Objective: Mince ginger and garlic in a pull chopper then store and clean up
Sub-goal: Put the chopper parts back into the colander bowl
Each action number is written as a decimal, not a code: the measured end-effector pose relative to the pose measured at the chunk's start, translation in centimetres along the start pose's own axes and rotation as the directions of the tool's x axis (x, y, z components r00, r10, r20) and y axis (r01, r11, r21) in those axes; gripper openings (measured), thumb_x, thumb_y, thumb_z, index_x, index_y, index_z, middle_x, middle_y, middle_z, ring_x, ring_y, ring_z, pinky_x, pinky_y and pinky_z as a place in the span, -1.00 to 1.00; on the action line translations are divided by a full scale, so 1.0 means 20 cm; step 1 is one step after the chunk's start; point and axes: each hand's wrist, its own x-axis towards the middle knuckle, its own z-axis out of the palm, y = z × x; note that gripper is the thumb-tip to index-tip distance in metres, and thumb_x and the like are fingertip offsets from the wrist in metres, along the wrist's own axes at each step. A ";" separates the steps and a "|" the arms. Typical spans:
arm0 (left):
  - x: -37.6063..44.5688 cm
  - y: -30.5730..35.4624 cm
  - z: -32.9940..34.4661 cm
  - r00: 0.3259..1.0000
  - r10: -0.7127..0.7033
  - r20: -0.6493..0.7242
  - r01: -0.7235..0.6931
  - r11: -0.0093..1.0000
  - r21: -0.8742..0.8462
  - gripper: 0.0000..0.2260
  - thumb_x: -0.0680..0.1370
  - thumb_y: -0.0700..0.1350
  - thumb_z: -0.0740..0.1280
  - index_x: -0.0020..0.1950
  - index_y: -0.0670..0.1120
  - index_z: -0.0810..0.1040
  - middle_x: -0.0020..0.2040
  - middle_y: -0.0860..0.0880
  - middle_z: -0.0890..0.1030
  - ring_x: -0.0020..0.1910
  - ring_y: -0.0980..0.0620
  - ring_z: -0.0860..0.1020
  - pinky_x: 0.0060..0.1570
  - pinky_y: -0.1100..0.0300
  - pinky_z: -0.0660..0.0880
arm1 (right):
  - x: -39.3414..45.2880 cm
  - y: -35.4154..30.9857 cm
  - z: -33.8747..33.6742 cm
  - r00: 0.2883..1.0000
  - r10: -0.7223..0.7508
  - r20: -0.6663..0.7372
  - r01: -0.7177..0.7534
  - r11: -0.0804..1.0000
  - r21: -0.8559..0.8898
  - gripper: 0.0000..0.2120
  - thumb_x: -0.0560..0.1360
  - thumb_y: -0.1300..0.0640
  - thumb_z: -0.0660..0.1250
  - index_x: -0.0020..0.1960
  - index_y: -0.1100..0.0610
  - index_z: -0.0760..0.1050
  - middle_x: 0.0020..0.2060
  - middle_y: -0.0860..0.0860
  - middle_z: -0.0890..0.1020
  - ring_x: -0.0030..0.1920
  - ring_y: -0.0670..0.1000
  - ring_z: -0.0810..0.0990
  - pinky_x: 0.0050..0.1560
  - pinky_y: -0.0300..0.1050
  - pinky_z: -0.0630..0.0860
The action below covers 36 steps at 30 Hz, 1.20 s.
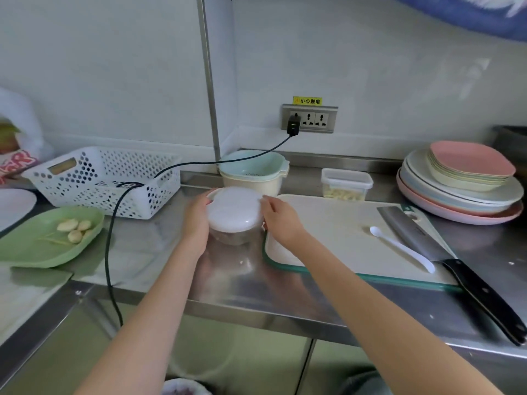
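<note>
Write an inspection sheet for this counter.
Surface: steel counter, bare patch in front.
Job's things: chopper, lid on; garlic box; green plate with peeled cloves; cutting board carrying cleaver and spoon.
Clutter: basket, colander bowls, stacked plates.
Hands: left hand and right hand grip the chopper's sides.
Cables: black cable from socket through the basket, over the counter edge.
Surroundings: white wall, warning label.

One chopper (234, 216), one knife (445, 255), one spoon (402, 248).
</note>
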 end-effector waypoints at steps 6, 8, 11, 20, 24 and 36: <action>-0.07 0.02 0.02 0.904 0.423 -0.060 -0.377 0.856 0.353 -0.59 0.43 0.04 0.18 0.17 -0.08 0.61 0.12 -0.01 0.63 0.10 0.05 0.55 0.04 0.27 0.41 | -0.02 -0.08 0.05 0.967 -0.026 -0.253 -0.051 0.955 -0.292 -0.76 0.60 0.09 0.06 0.20 0.15 0.35 -0.05 0.16 0.60 -0.06 0.21 0.56 -0.11 0.01 0.49; -0.07 0.00 0.06 0.887 0.461 0.013 -0.383 0.721 0.577 -0.63 0.49 0.01 0.18 0.22 -0.05 0.58 0.18 -0.03 0.61 0.15 -0.03 0.54 0.08 0.15 0.40 | -0.01 -0.09 0.02 0.979 -0.004 -0.204 -0.040 0.976 -0.212 -0.82 0.57 0.12 0.10 0.10 0.15 0.40 -0.10 0.17 0.60 -0.11 0.22 0.58 -0.13 0.04 0.53; -0.06 0.00 0.11 0.856 0.515 -0.040 -0.337 0.615 0.713 -0.72 0.53 -0.09 0.22 0.18 -0.06 0.59 0.09 -0.10 0.63 0.07 -0.15 0.55 -0.10 0.12 0.38 | 0.00 -0.04 -0.10 0.993 0.031 -0.117 -0.061 0.963 -0.261 -0.85 0.53 0.10 0.19 0.05 0.10 0.47 -0.11 0.08 0.61 -0.14 0.16 0.62 -0.19 -0.02 0.56; -0.11 -0.04 0.36 0.376 0.832 0.408 -0.764 0.029 0.645 -0.74 0.44 -0.23 0.17 0.01 -0.19 0.60 -0.02 -0.12 0.66 0.11 -0.14 0.56 0.23 -0.04 0.37 | -0.14 0.25 -0.62 0.842 0.010 -0.539 -0.295 0.846 -0.444 -0.74 0.50 0.20 0.19 0.10 0.00 0.55 -0.04 0.03 0.64 -0.05 0.13 0.59 -0.23 -0.16 0.40; -0.27 -0.11 0.54 0.430 0.514 0.742 -0.881 0.059 0.469 -0.75 0.46 -0.17 0.14 -0.09 -0.20 0.59 -0.14 -0.12 0.64 -0.09 -0.13 0.59 -0.24 0.03 0.55 | -0.20 0.41 -0.84 0.850 0.141 -0.507 -0.465 0.654 -0.597 -0.83 0.49 0.09 0.31 0.05 0.05 0.59 0.07 0.10 0.59 0.14 0.19 0.47 -0.07 -0.08 0.37; -0.13 -0.27 0.56 0.766 -0.008 0.643 -0.642 0.057 0.765 -0.55 0.66 -0.01 -0.03 0.48 -0.22 0.17 0.55 -0.22 0.09 0.55 -0.13 0.01 0.49 0.03 -0.05 | -0.34 0.66 -1.08 0.841 0.301 -0.450 -0.525 0.656 -0.543 -0.63 0.61 0.03 0.07 0.09 0.26 0.52 0.06 0.24 0.57 0.02 0.23 0.53 -0.09 -0.05 0.40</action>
